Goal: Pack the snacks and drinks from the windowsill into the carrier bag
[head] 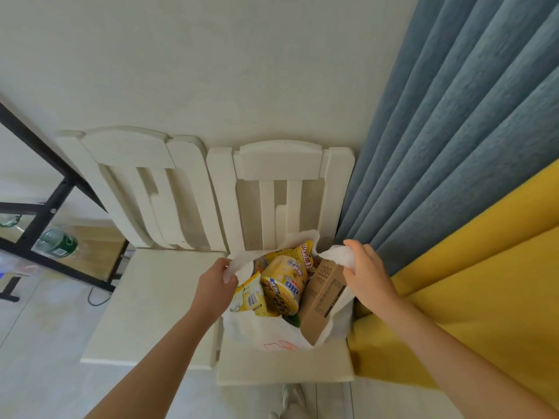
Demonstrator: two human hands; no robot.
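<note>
While I look down through the head camera, I see the white plastic carrier bag point(263, 334) standing upright on the seat of a white wooden chair point(284, 367), its mouth pulled wide. My left hand point(216, 279) pinches the bag's left rim, and my right hand point(367, 273) is curled round a bunched fold of the right rim, so the two hands are well apart, one on each side of the opening. Inside, a yellow instant-noodle cup point(282, 288) lies tilted in the middle, touching a tall brown cardboard box point(323, 297) that leans against the bag's right wall. A yellow snack packet point(249, 297) sits at the left, just beside the cup, and a second yellow packet point(298, 252) pokes up behind it. Something green shows below the cup; I cannot tell what. A second white chair point(145, 297) stands to the left, and a blue curtain point(453, 131) hangs over yellow fabric point(484, 282) on the right.
</note>
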